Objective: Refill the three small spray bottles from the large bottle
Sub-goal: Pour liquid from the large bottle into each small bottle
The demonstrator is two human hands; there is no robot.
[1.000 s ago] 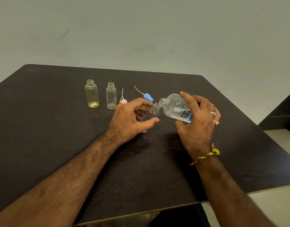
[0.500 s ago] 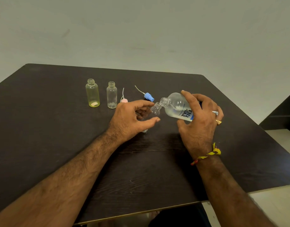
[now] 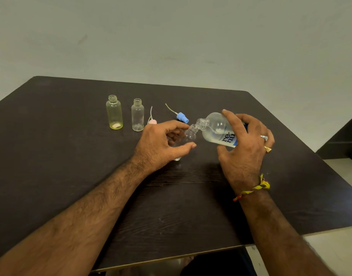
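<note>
Right hand (image 3: 243, 154) grips the large bottle (image 3: 217, 131), fingers curled over its body, tipped sideways with the neck pointing left. Its open mouth touches the mouth of a small clear bottle (image 3: 190, 134) held by the left hand (image 3: 161, 144), thumb and fingers wrapped round it, bottle tilted toward the big one, base near the table (image 3: 71, 176). Clear liquid sits low in the large bottle; can't tell if any is flowing. Two other small bottles stand upright, uncapped, toward the far left of the table: a yellowish bottle (image 3: 114, 112) and a clear bottle (image 3: 137, 115) just beside it. Pink spray cap (image 3: 152, 121) and blue spray cap (image 3: 182, 117) lie between those and the hands, dip tubes pointing to the far edge.
</note>
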